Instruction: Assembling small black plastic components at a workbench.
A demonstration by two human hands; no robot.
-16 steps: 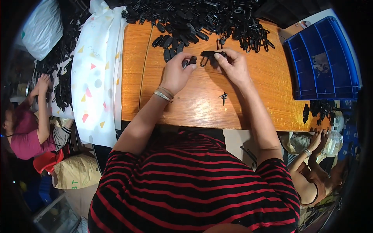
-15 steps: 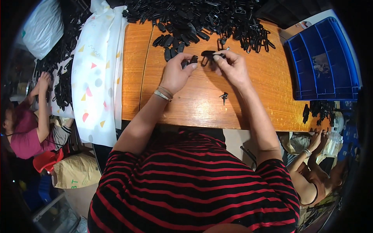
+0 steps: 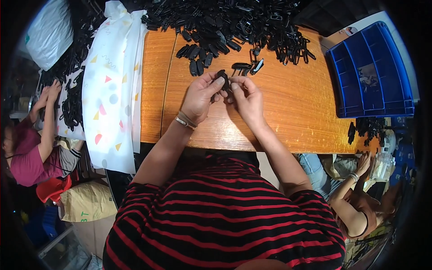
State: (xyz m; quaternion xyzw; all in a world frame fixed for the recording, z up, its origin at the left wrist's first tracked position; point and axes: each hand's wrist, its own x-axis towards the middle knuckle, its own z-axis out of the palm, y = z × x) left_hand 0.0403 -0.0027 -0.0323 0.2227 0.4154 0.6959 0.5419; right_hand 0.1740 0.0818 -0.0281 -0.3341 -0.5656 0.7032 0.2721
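My left hand (image 3: 199, 98) pinches a small black oval plastic part (image 3: 222, 77) between thumb and fingers, above the near middle of the wooden table. Close against it on the right, my right hand (image 3: 247, 99) has its thumb and fingers pressed together. Whatever they hold there is too small and too covered to make out. Just beyond my hands lie a black clip-like part (image 3: 241, 67) and a black frame-shaped part (image 3: 258, 67) with a shiny face. A few loose black oval parts (image 3: 196, 67) rest beyond my left hand.
A large heap of black plastic parts (image 3: 225, 22) covers the table's far side. White patterned sheeting (image 3: 108, 90) borders the left edge; a blue crate (image 3: 346, 85) stands at the right. Co-workers' hands (image 3: 47, 96) and a braceleted arm (image 3: 348, 184) are at either side.
My right hand has left the clip-like part on the table and come in against my left hand. The small pointed black piece on the near table no longer shows.
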